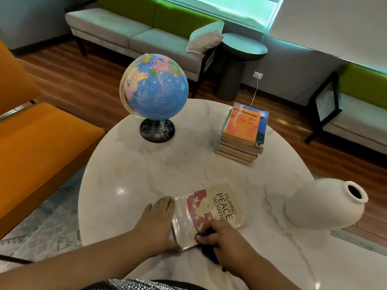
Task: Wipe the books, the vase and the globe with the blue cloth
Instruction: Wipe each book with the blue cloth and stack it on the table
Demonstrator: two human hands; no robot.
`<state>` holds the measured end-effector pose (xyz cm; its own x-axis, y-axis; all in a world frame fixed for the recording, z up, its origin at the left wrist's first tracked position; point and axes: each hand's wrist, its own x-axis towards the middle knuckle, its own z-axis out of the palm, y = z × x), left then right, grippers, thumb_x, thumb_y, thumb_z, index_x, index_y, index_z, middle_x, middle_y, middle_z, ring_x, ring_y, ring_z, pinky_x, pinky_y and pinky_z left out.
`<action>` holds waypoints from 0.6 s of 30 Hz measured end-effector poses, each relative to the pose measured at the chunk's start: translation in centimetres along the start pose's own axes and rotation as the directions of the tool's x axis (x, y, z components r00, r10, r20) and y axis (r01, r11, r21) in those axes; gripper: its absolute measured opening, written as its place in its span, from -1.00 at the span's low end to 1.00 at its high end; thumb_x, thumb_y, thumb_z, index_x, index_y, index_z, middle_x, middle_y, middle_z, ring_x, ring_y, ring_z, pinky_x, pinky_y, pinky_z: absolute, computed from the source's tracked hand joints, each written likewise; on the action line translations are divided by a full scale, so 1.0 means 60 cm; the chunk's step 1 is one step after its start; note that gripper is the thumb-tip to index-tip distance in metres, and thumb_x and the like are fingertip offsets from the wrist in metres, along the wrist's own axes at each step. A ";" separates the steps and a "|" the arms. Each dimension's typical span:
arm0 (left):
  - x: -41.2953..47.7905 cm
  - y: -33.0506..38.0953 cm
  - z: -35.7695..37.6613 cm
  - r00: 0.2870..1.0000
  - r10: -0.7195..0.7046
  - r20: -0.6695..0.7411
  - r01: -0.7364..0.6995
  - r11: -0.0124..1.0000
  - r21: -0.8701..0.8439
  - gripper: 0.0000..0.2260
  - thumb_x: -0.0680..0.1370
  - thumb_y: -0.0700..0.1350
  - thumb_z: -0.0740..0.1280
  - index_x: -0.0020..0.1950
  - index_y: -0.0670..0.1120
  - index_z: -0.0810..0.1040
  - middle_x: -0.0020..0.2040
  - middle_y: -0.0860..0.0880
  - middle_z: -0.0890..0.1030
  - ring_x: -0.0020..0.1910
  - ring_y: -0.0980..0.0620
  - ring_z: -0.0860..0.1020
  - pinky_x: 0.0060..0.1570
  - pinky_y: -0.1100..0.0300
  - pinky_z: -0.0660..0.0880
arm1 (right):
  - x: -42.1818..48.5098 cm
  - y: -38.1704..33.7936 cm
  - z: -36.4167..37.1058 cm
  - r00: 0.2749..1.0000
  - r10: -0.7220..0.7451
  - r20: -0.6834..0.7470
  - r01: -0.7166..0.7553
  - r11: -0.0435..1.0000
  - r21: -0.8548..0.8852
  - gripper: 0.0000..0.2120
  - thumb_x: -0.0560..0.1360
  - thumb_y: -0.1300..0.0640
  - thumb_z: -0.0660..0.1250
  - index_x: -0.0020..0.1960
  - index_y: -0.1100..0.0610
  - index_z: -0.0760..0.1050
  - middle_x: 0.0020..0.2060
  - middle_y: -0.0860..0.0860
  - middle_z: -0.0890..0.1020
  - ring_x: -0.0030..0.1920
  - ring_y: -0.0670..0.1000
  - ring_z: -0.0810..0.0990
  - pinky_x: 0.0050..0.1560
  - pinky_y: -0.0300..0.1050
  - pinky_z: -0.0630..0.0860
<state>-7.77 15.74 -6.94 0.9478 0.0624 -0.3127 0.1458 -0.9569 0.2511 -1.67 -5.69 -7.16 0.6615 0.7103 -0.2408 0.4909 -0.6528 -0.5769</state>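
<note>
At the left edge of the frame stands one orange seat. One round marble table fills the middle. On its upper left part stands one globe, upright on a dark round base. At the lower middle, the left hand lies flat on the table, fingers straight and pressed together along the left edge of one single book, thumb at its near corner. The book lies flat, cover up. On its near corner sits one blue cloth, bunched under the right hand, whose fingers curl round it. Upper right of centre is one stack of books, at least five; the exact count is unclear. At the right edge one white vase stands on the table.
</note>
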 end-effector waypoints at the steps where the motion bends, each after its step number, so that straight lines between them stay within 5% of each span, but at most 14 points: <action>1: 0.001 0.000 0.001 1.000 -0.005 0.004 0.005 1.000 0.002 0.16 0.22 0.40 0.42 0.57 -0.12 -0.09 0.54 -0.03 0.01 0.51 -0.02 0.05 0.49 0.06 0.01 | 0.004 -0.008 0.007 0.999 -0.022 0.026 0.023 0.999 -0.023 -0.86 0.49 -0.14 0.33 -0.03 -0.11 0.54 0.07 -0.06 0.49 0.09 -0.15 0.44 0.17 -0.38 0.35; 5: 0.003 0.000 -0.001 1.000 0.005 0.022 -0.006 0.999 0.035 0.18 0.21 0.42 0.41 0.57 -0.13 -0.08 0.53 -0.03 0.01 0.52 -0.04 0.02 0.50 0.03 0.01 | 0.010 -0.034 0.018 0.978 -0.165 0.126 0.170 0.985 -0.028 -0.71 0.55 -0.14 0.23 0.16 -0.04 0.58 0.17 -0.12 0.48 0.21 -0.12 0.35 0.27 -0.26 0.31; 8: 0.002 -0.002 -0.004 0.999 0.003 0.037 -0.004 1.000 0.029 0.15 0.23 0.39 0.43 0.57 -0.12 -0.07 0.53 -0.02 0.01 0.52 -0.02 0.02 0.50 0.00 0.01 | 0.010 -0.004 0.003 0.992 -0.080 0.093 0.082 0.997 -0.013 -0.67 0.44 -0.34 0.22 -0.01 -0.15 0.56 0.14 -0.09 0.47 0.17 -0.13 0.40 0.23 -0.36 0.32; 12: 0.000 -0.003 -0.001 0.999 -0.010 0.049 0.009 1.000 0.015 0.14 0.24 0.38 0.43 0.57 -0.10 -0.09 0.53 -0.02 -0.01 0.53 -0.01 0.01 0.50 -0.05 0.02 | 0.004 0.013 0.012 0.997 -0.074 0.018 0.075 0.995 -0.066 -0.10 0.20 -0.64 -0.12 0.13 -0.08 0.59 0.16 -0.09 0.46 0.16 -0.19 0.37 0.19 -0.53 0.19; 13: 0.000 -0.003 -0.002 0.999 -0.013 0.053 0.012 1.000 0.016 0.14 0.24 0.39 0.42 0.57 -0.10 -0.09 0.53 -0.02 -0.01 0.53 -0.02 0.00 0.50 -0.06 0.01 | 0.005 0.002 0.017 0.992 -0.110 0.068 0.117 0.986 -0.115 -0.14 0.28 -0.60 -0.13 0.18 -0.07 0.57 0.17 -0.09 0.46 0.18 -0.17 0.35 0.23 -0.48 0.20; 16: 0.001 -0.001 -0.004 0.997 -0.019 0.072 0.018 1.000 0.015 0.16 0.24 0.41 0.41 0.57 -0.11 -0.11 0.54 -0.02 -0.03 0.53 -0.03 -0.02 0.50 -0.08 -0.01 | 0.013 -0.035 0.026 0.974 -0.183 0.132 0.198 0.974 -0.107 -0.66 0.59 -0.16 0.15 0.25 -0.07 0.53 0.23 -0.10 0.45 0.25 -0.05 0.32 0.32 -0.22 0.27; 18: 0.001 0.001 -0.007 0.997 -0.020 0.074 0.018 1.000 0.022 0.16 0.25 0.41 0.41 0.57 -0.11 -0.12 0.54 -0.03 -0.03 0.54 -0.03 -0.03 0.50 -0.08 -0.01 | 0.017 -0.036 0.019 0.977 -0.178 0.119 0.189 0.978 -0.090 -0.74 0.60 -0.02 0.21 0.26 -0.10 0.52 0.26 -0.11 0.43 0.27 -0.06 0.31 0.32 -0.25 0.26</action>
<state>-7.61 15.82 -6.56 0.9212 0.0601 -0.3843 0.1568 -0.9616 0.2253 -2.71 -3.29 -7.04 0.4915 0.8411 -0.2257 0.6559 -0.5280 -0.5395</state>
